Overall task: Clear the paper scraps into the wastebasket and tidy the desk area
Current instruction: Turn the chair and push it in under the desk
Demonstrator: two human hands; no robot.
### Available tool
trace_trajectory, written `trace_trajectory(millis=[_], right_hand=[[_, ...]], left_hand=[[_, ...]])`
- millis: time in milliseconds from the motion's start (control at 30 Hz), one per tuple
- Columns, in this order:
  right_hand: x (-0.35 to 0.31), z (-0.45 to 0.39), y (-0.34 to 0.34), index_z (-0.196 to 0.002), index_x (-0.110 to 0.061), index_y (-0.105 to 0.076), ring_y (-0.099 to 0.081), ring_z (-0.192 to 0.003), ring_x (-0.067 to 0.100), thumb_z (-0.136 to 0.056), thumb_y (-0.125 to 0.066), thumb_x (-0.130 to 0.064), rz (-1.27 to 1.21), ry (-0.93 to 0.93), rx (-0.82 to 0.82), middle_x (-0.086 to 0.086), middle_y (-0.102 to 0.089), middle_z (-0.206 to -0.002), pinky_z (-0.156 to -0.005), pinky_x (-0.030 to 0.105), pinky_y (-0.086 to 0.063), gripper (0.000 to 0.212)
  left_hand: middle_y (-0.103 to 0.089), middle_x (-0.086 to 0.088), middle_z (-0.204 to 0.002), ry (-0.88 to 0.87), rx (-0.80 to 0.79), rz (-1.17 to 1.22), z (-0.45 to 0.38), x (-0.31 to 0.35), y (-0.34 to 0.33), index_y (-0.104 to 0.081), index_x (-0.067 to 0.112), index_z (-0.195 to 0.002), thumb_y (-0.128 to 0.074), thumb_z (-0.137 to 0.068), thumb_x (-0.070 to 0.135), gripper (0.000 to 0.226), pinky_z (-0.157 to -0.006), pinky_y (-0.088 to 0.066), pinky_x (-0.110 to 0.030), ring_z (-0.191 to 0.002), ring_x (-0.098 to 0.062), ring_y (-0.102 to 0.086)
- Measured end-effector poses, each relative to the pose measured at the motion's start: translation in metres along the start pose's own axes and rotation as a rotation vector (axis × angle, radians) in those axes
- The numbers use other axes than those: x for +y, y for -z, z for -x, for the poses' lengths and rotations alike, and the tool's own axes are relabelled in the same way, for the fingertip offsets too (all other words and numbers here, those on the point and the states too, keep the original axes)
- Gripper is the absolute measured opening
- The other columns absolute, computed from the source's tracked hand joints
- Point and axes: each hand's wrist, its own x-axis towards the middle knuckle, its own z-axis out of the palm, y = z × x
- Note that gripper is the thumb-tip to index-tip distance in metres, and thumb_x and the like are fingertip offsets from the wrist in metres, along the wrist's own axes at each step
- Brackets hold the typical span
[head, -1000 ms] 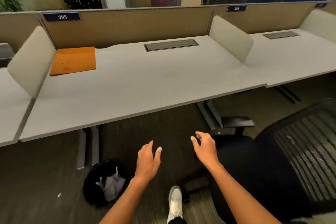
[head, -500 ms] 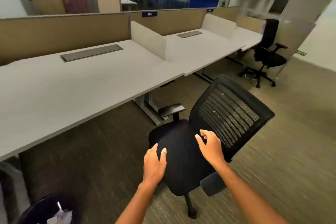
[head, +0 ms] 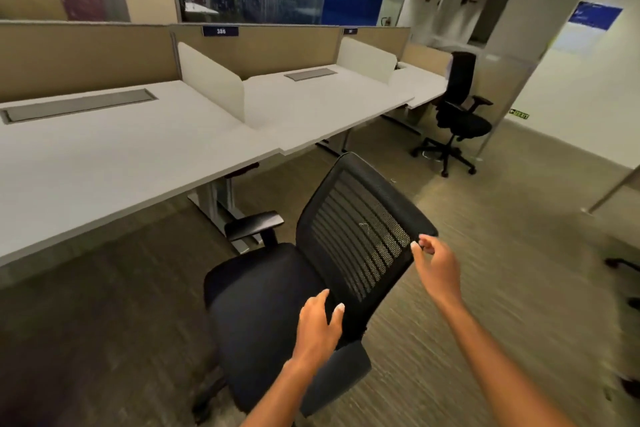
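A black mesh-back office chair (head: 349,229) stands on the carpet in front of the long white desk (head: 114,163), its back turned toward me and to the right. My left hand (head: 320,326) hovers over the seat's near edge by the lower backrest, fingers apart and holding nothing. My right hand (head: 438,265) is at the backrest's upper right corner, fingers loosely curled and empty; whether it touches the frame I cannot tell. No paper scraps or wastebasket are in view.
Low white dividers (head: 211,81) split the desk into bays, with tan partition panels (head: 86,59) behind. A second black chair (head: 457,114) stands at the far right end. A chair's armrest (head: 254,224) juts under the desk edge. Carpet spreads out to the right.
My view has swung right; the wastebasket and orange folder have left the frame. Both hands have moved toward the chair, the right one up to the backrest's top corner.
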Motion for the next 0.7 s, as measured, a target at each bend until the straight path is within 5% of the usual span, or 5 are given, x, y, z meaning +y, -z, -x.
trace_trajectory(millis=[267, 400, 533, 700], right_hand=[[0.086, -0.184, 0.002, -0.120, -0.011, -0.062, -0.061, -0.105, 0.025, -0.091, -0.059, -0.029, 0.023, 0.142, -0.123, 0.010, -0.064, -0.115, -0.096, 0.044, -0.050, 0.034], [0.101, -0.252, -0.019, -0.122, -0.007, -0.062, -0.062, -0.102, 0.026, -0.090, -0.063, -0.029, 0.057, 0.206, -0.286, 0.013, -0.065, -0.114, -0.090, 0.030, -0.044, 0.039], [0.097, -0.292, -0.045, -0.126, -0.007, -0.060, -0.064, -0.106, 0.027, -0.090, -0.062, -0.033, 0.054, 0.196, -0.459, 0.012, -0.067, -0.119, -0.094, 0.033, -0.045, 0.045], [0.087, -0.318, -0.076, -0.125, -0.004, -0.061, -0.059, -0.118, 0.029, -0.092, -0.059, -0.033, 0.116, 0.194, -0.598, 0.013, -0.066, -0.124, -0.098, 0.033, -0.042, 0.043]], left_hand=[[-0.041, -0.001, -0.143, -0.018, 0.051, -0.089, -0.101, 0.083, -0.157, -0.031, 0.014, -0.148, -0.057, -0.091, 0.041, 0.068, -0.109, -0.021, -0.017, -0.136, -0.015, -0.035], [-0.031, -0.006, -0.148, -0.036, 0.109, -0.117, -0.141, 0.133, -0.214, -0.020, 0.015, -0.151, -0.048, -0.088, 0.061, 0.083, -0.116, -0.026, -0.027, -0.139, -0.022, -0.029], [-0.009, -0.013, -0.160, -0.053, 0.166, -0.210, -0.171, 0.170, -0.243, -0.008, 0.018, -0.153, -0.059, -0.088, 0.041, 0.086, -0.123, -0.012, -0.035, -0.149, -0.026, -0.006], [-0.003, -0.019, -0.160, -0.042, 0.174, -0.356, -0.216, 0.183, -0.265, -0.006, 0.019, -0.153, -0.059, -0.086, 0.040, 0.087, -0.123, -0.005, -0.041, -0.149, -0.033, -0.001]])
